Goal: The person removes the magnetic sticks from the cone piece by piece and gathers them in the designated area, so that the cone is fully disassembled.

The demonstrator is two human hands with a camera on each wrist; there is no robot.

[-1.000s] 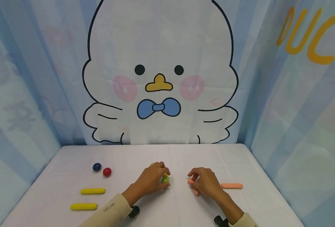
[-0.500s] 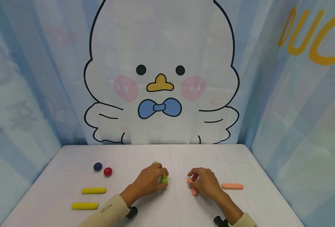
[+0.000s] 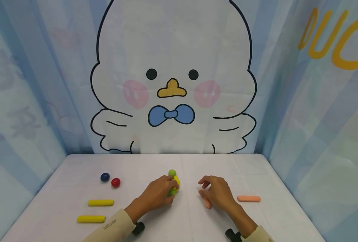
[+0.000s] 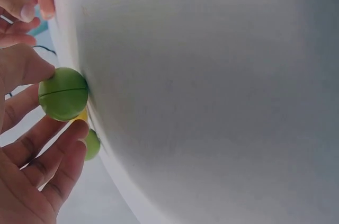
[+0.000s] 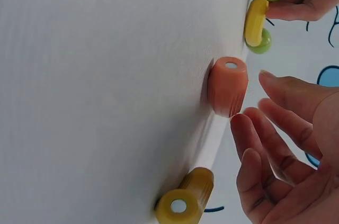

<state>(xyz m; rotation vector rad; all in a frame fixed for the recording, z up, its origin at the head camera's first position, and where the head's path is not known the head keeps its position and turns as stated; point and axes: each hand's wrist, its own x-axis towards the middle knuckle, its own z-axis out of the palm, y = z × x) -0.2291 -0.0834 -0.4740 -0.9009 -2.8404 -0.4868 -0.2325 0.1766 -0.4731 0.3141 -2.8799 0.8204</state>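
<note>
My left hand [image 3: 156,193] holds a green ball [image 4: 63,94] between thumb and fingers at the middle of the table. A short yellow stick [image 3: 177,180] lies against that ball, with a second green ball [image 3: 172,172] at its far end. My right hand [image 5: 288,144] is beside an orange stick [image 5: 228,87] with a pale disc in its end. Its thumb stands off the stick in the right wrist view, the fingers loosely bent. One fingertip is very close to the stick; whether it touches I cannot tell. Part of this stick is hidden behind the hand in the head view.
Another orange stick [image 3: 248,199] lies right of my right hand. At the left are a blue ball [image 3: 105,177], a red ball [image 3: 115,182] and two yellow sticks [image 3: 101,203]. An amber-yellow stick [image 5: 185,200] shows low in the right wrist view.
My left hand has shifted slightly left and nearer, uncovering the far green ball and more of the yellow stick. My right hand's fingers have loosened slightly around the orange stick.
</note>
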